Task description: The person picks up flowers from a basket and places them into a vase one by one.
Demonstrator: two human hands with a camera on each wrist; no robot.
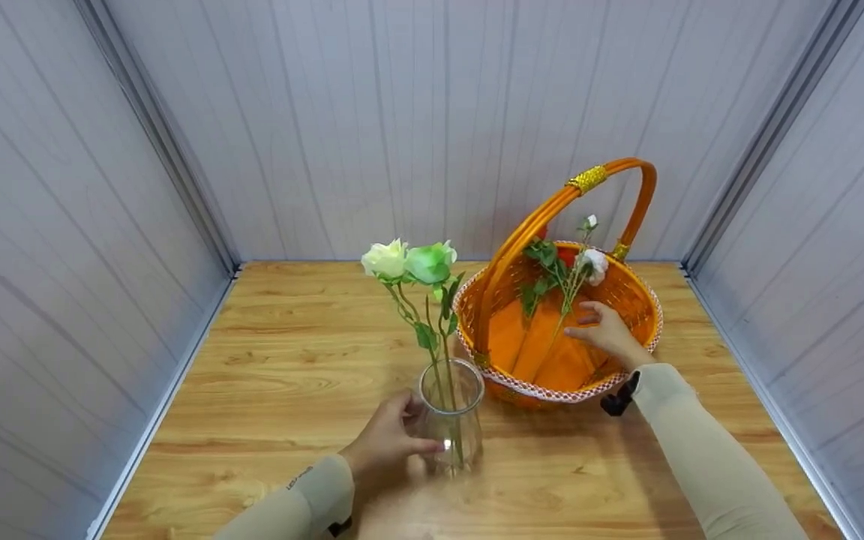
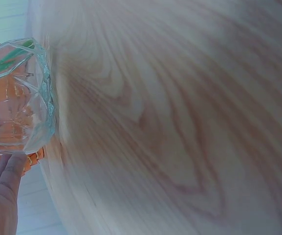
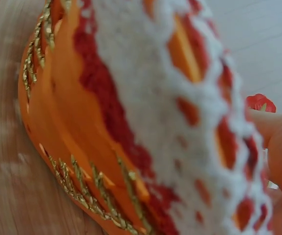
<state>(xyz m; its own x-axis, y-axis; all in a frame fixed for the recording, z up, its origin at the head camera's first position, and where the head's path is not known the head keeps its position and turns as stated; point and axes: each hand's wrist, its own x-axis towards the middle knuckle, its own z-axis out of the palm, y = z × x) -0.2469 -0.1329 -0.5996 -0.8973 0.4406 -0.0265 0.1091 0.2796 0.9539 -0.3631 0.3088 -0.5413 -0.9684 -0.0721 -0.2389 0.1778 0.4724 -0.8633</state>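
Note:
On the wooden table stands a clear glass vase, upright. It holds two artificial roses, a cream rose and a green rose, with their stems reaching down inside the glass. My left hand grips the vase from its left side, thumb in front and fingers behind. In the left wrist view, the fingers touch the faceted vase. My right hand reaches over an orange basket, its thumb and fingers parted beside the stem of a white flower. Nothing shows between those fingers.
An orange hooped handle with gold wrapping arches over the basket. Inside lie green leaves and a red flower, partly hidden. Pale panelled walls enclose the table at the back and both sides.

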